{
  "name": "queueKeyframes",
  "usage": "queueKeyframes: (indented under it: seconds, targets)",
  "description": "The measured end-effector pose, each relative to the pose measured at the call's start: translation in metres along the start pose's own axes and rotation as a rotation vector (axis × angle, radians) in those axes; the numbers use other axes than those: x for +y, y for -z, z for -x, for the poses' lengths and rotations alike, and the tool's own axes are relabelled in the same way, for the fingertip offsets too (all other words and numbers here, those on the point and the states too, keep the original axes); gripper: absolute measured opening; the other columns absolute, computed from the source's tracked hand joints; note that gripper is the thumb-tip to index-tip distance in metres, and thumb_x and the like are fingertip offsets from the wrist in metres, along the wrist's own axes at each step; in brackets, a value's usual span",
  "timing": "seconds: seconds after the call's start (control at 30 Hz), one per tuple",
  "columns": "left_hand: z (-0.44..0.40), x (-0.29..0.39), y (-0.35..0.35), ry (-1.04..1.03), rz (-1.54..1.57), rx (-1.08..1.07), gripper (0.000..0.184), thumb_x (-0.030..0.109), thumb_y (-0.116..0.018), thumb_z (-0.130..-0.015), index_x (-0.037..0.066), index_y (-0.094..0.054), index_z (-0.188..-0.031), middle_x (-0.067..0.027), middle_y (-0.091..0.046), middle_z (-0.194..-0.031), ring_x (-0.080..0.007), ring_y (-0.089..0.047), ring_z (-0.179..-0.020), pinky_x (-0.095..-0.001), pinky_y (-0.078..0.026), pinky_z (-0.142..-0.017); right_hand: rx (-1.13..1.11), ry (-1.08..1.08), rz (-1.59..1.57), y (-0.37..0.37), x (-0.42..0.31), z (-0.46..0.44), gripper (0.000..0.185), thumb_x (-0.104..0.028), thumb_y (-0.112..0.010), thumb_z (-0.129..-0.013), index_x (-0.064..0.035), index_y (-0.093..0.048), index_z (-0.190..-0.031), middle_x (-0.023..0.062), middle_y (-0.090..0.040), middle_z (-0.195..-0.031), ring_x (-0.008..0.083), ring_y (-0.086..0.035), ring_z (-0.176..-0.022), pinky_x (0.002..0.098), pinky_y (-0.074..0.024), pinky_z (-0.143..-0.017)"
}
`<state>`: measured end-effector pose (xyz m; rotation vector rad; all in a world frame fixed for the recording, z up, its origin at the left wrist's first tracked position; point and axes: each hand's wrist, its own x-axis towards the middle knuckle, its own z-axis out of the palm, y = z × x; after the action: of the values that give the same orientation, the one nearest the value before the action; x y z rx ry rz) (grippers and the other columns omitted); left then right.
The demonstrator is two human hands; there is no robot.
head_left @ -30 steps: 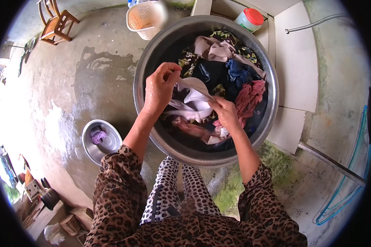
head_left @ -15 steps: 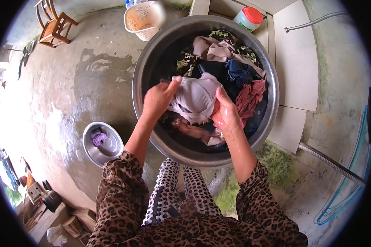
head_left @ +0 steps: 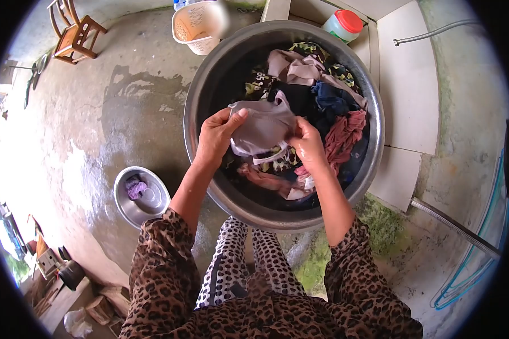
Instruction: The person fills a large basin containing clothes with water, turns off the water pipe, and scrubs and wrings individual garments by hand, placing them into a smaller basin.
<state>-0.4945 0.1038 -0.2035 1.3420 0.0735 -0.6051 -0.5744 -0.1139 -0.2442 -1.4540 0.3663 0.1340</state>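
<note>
A pale mauve bra (head_left: 263, 125) is stretched between my two hands above a large metal basin (head_left: 193, 121). My left hand (head_left: 216, 135) pinches its left side, thumb on top. At the opposite side, my wet right hand (head_left: 310, 148) has its fingers closed on the edge. A strap loops up at the top and another hangs below. Clothes lie in dark water under it: a beige-pink garment (head_left: 300, 70), a navy cloth (head_left: 328, 97), a reddish-pink cloth (head_left: 345, 135) and camouflage-patterned fabric (head_left: 259, 85).
A small metal bowl (head_left: 127, 206) holding a purple item (head_left: 136, 187) stands on the concrete floor at left. Behind the basin are a cream plastic basket (head_left: 193, 28) and a red-lidded jar (head_left: 345, 24). A wooden chair (head_left: 76, 37) stands far left; a hose (head_left: 435, 33) sticks out at right.
The bra has been turned and spread flatter between my hands. My right hand has shifted up slightly and its fingers have closed on the bra's edge; my left hand has moved slightly right.
</note>
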Motion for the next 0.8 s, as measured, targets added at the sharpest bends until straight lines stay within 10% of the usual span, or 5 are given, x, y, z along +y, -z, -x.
queueKeyframes:
  seconds: [0.17, 0.37, 0.5, 0.63, 0.8]
  targets:
    - [0.004, 0.007, -0.005, 0.049, 0.238, -0.002, 0.023, 0.03, -0.057, -0.096, 0.009, -0.061, -0.09, 0.0033, -0.062, -0.083, -0.006, -0.058, -0.075, -0.0224, -0.047, -0.068, 0.03, -0.172, -0.145, -0.016, 0.014, 0.009, 0.008, -0.002, -0.056, -0.09, -0.0015, -0.061, -0.096, 0.0006, -0.063, -0.085, 0.0077, -0.056, -0.073, 0.021, -0.0437, -0.067]
    - [0.015, 0.004, 0.003, 0.025, 0.293, 0.094, 0.023, 0.024, -0.051, -0.099, 0.004, -0.06, -0.107, -0.0001, -0.063, -0.098, -0.0059, -0.056, -0.087, -0.0224, -0.045, -0.08, 0.127, -0.206, -0.899, -0.017, -0.016, 0.019, 0.022, -0.029, -0.063, -0.088, -0.0066, -0.062, -0.09, 0.0006, -0.061, -0.076, 0.0121, -0.057, -0.071, 0.0262, -0.0451, -0.066]
    - [0.038, -0.011, 0.002, 0.061, 0.248, 0.021, 0.03, 0.024, -0.052, -0.098, 0.002, -0.057, -0.118, -0.0028, -0.063, -0.108, -0.0103, -0.058, -0.098, -0.0262, -0.045, -0.088, 0.212, -0.268, 0.007, -0.006, 0.006, 0.011, 0.04, -0.048, -0.062, -0.087, -0.0083, -0.061, -0.091, 0.0001, -0.058, -0.067, 0.0118, -0.056, -0.064, 0.0262, -0.0444, -0.064]
    - [0.062, -0.027, -0.001, 0.145, 0.22, -0.169, 0.029, 0.021, -0.057, -0.094, 0.002, -0.062, -0.116, -0.0028, -0.064, -0.109, -0.012, -0.056, -0.104, -0.0284, -0.041, -0.095, -0.047, -0.58, -0.355, -0.006, 0.014, -0.005, 0.037, -0.043, -0.065, -0.087, -0.009, -0.062, -0.101, -0.0015, -0.06, -0.073, 0.0111, -0.057, -0.071, 0.0275, -0.0452, -0.07]
    - [0.076, -0.04, 0.001, 0.196, 0.195, -0.19, 0.026, 0.02, -0.061, -0.093, 0.001, -0.065, -0.109, -0.0023, -0.065, -0.101, -0.0105, -0.058, -0.097, -0.0267, -0.042, -0.091, -0.02, -0.404, -0.465, -0.021, 0.013, -0.018, 0.026, -0.023, -0.07, -0.085, -0.0053, -0.063, -0.102, 0.0028, -0.064, -0.087, 0.0146, -0.061, -0.078, 0.0293, -0.0468, -0.074]
